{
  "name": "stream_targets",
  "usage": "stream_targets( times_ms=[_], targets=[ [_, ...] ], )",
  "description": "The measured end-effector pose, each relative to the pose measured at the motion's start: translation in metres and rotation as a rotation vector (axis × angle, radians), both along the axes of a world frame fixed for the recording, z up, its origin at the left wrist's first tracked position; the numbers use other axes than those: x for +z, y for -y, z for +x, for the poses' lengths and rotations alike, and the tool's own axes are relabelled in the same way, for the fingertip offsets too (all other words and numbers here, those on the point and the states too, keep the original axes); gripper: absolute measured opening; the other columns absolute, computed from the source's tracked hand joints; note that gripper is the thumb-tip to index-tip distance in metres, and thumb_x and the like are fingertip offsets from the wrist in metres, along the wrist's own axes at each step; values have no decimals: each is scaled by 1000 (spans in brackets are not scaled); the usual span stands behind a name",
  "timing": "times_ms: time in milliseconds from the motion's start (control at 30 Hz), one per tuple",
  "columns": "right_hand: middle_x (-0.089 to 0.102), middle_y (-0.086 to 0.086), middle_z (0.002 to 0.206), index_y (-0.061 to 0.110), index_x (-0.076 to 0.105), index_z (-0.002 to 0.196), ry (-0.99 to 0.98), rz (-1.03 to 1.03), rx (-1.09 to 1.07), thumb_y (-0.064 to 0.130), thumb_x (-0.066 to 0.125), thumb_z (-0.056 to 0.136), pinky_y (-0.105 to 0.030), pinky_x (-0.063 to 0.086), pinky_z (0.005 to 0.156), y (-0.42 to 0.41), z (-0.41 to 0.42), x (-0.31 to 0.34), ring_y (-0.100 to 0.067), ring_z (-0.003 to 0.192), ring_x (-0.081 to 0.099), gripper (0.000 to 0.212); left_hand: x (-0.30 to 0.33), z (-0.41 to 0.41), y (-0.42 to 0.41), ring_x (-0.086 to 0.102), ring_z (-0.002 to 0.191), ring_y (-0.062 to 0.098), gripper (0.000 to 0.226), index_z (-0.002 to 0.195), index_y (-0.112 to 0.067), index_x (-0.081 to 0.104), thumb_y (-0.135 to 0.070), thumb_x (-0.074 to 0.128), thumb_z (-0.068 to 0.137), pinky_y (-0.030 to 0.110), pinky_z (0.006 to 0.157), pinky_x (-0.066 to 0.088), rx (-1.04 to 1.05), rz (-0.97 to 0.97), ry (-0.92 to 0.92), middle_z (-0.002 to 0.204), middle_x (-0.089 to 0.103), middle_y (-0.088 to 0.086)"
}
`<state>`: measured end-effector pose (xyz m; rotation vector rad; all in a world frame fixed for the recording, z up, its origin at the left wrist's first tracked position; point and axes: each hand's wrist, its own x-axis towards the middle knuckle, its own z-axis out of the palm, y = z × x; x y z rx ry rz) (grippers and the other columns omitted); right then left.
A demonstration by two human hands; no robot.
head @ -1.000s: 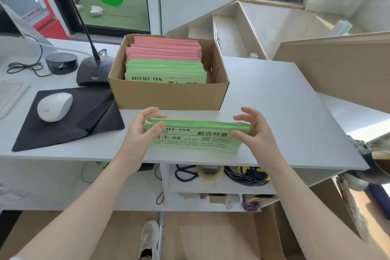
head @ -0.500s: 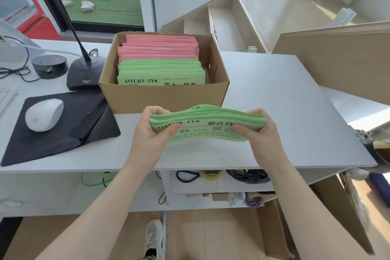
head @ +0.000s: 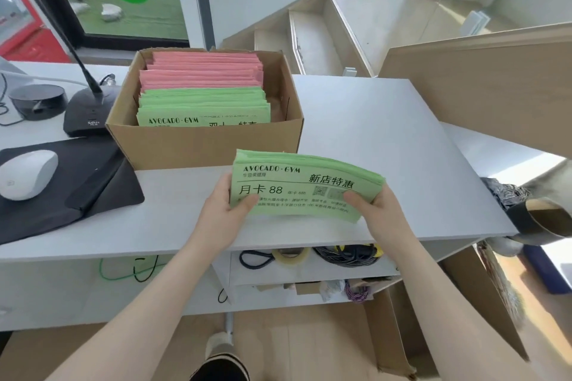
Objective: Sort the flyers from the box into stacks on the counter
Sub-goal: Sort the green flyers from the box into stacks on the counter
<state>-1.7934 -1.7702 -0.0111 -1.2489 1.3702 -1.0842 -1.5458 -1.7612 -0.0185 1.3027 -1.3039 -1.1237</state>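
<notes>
A person is holding a thick bundle of green flyers between both hands above the near edge of the desk, the left hand gripping the bundle's left end with the thumb on top, the right hand clasping the right end the same way. The two-ended grip is probably keeping the loose sheets squared and level, so the bundle can go down as one tidy stack; it is tilting its printed face toward the person and sagging slightly toward the right hand.

Just beyond the hands, the cardboard box is sitting open, with more green flyers at its near side and pink flyers behind them, so most of the sorting appears undone. To the left of the hands a black mouse pad is carrying a white mouse, and past it a microphone base is crowding that side. The bare desk to the right of the hands and box is looking like the freer ground for stacks.
</notes>
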Motion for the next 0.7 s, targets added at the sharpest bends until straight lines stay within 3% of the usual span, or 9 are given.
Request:
stream_targets(
  times_ms=[133,233,367,467,533,633,700],
  targets=[
    [66,2,111,15,53,117,54,-1,-180,6,60,87,-27,54,78,8,-27,4,-12,98,64,32,20,-35,15,66,91,4,29,106,-23,56,-1,58,87,16,76,51,-100,41,-224,101,70,-9],
    [66,-4,110,15,53,111,121,47,-340,3,60,86,-38,54,79,17,-43,2,-21,98,64,29,20,-69,38,67,91,13,25,107,-21,55,-9,61,87,31,83,53,-92,208,-376,102,71,-4],
    [66,-2,104,15,52,109,181,61,-529,4,60,86,-35,54,71,30,-72,2,-19,91,66,27,11,-117,71,64,92,18,20,104,-15,51,-4,56,88,37,97,45,-80,389,-722,101,68,3],
    [65,-3,102,14,50,108,173,100,-631,3,61,86,-38,55,74,47,-96,2,-21,91,64,26,4,-155,97,59,101,19,17,101,-16,52,-2,47,93,34,104,38,-88,444,-781,109,63,4],
    [64,-8,105,10,49,109,250,148,-671,1,60,86,-39,57,75,63,-108,0,-23,88,64,27,0,-181,121,57,103,22,22,111,-13,49,0,43,95,33,102,41,-57,446,-817,115,58,8],
    [63,-12,105,7,48,110,412,210,-699,-3,60,85,-26,57,53,94,-121,-5,-19,78,63,29,-3,-216,164,57,98,21,38,131,-9,40,3,40,94,34,91,47,25,435,-894,114,57,9],
    [63,-13,108,5,47,113,444,218,-705,-4,60,85,-26,57,52,117,-132,-7,-21,79,64,33,-2,-239,193,58,96,21,42,134,-5,37,5,40,94,32,84,50,86,431,-893,115,57,9]
  ],
)
